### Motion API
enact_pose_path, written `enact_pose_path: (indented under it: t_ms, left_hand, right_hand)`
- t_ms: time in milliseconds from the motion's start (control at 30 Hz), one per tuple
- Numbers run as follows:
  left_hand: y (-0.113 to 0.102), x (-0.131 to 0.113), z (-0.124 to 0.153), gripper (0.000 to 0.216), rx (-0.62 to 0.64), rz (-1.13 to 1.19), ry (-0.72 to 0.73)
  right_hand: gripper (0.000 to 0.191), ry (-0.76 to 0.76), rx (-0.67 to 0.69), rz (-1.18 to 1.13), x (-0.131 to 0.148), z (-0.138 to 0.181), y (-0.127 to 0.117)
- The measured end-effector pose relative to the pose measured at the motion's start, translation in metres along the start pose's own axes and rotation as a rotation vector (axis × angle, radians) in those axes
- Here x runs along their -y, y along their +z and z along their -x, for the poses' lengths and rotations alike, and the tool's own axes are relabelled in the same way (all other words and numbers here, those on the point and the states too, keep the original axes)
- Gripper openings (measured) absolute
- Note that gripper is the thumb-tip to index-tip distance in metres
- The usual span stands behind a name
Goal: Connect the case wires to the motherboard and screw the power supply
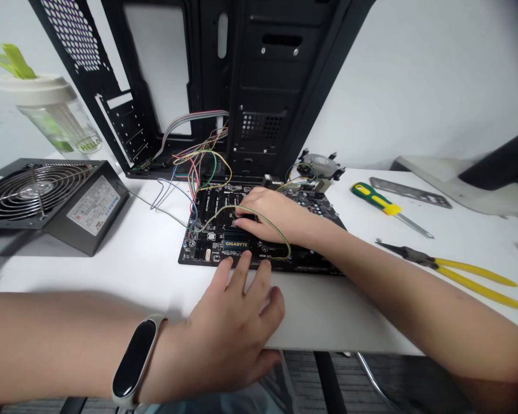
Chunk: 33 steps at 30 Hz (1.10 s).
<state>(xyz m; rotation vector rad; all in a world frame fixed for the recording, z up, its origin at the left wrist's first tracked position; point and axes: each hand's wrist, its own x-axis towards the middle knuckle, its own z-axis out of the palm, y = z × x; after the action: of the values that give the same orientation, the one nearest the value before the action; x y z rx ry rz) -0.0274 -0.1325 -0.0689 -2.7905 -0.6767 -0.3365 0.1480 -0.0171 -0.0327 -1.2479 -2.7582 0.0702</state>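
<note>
A black Gigabyte motherboard (236, 244) lies flat on the white table, with several thin coloured wires running to its left end. My left hand (231, 319) is open, fingers spread, with the fingertips at the board's front edge. Over the middle of the board, my right hand (278, 215) is closed, thumb and fingers bent down toward the slots. Whatever it may pinch is hidden beneath the fingers. A green-yellow wire (263, 217) arches across in front of this hand and drops to the board's front edge. At the board's back right sits a CPU cooler fan (322, 165).
Behind the board stands an open black computer case (259, 75). A power supply (90, 207) and a lidded clear cup (56, 115) are on the left. To the right lie a green-yellow screwdriver (373, 198), yellow-handled pliers (457, 273), a metal I/O plate (410, 191) and a monitor stand (457, 178).
</note>
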Motion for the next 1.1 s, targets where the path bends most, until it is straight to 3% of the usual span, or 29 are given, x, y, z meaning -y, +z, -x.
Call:
enact_pose_path:
  t_ms: [333,533,1100]
  left_hand:
    - [0.0,-0.001,-0.001,0.065,0.029,0.017,-0.015]
    - [0.001,0.001,-0.002,0.066,0.06,0.035,-0.024]
    - [-0.003,0.001,-0.006,0.065,0.074,0.019,-0.003]
  right_hand:
    - [0.026,-0.036,0.031,-0.109,-0.005,0.0,-0.013]
    - [0.046,-0.071,0.077,-0.122,-0.012,0.001,-0.014]
    - [0.041,-0.071,0.09,-0.125,-0.012,0.001,-0.015]
